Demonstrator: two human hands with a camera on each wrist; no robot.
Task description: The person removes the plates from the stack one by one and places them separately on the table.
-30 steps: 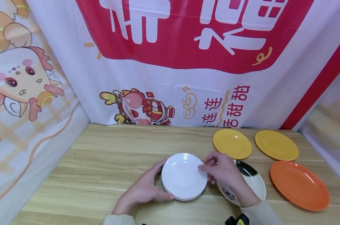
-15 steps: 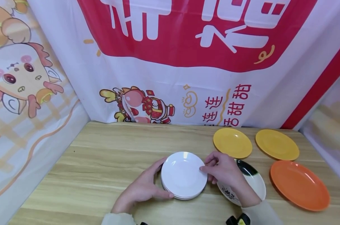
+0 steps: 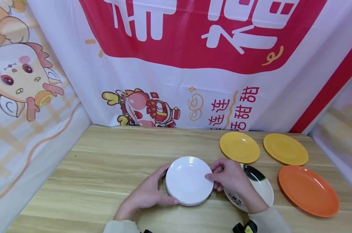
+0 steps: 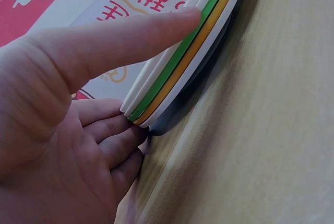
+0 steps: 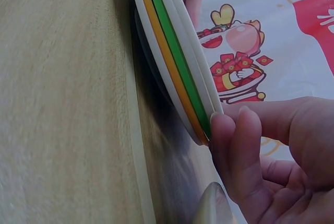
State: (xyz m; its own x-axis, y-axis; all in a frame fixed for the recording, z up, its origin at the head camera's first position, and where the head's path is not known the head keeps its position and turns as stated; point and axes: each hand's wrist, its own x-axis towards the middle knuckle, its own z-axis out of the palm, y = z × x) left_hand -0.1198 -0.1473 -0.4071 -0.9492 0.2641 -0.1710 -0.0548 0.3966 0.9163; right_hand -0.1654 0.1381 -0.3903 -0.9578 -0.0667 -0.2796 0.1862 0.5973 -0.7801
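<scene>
A stack of round plates stands at the middle of the table, its glossy white top plate (image 3: 189, 179) facing up. Seen edge-on in the right wrist view, a green plate (image 5: 168, 36) and an orange plate (image 5: 157, 33) lie beneath white rims, with another white rim and a dark base below. My left hand (image 3: 148, 191) holds the stack's left side, its thumb at the near rim and its fingers around the far left edge. At the right rim, my right hand (image 3: 229, 176) pinches the upper white plate between thumb and fingers. Parts of the fingertips are hidden.
Right of the stack lies a white plate with a dark green patch (image 3: 254, 174), partly under my right forearm. Two yellow plates (image 3: 240, 147) sit behind it, and an orange oval plate (image 3: 309, 191) lies farther right. A printed cloth (image 3: 152, 74) hangs behind the wooden table (image 3: 106, 168).
The head view shifts very slightly. Both hands and the stack of plates stay as they were.
</scene>
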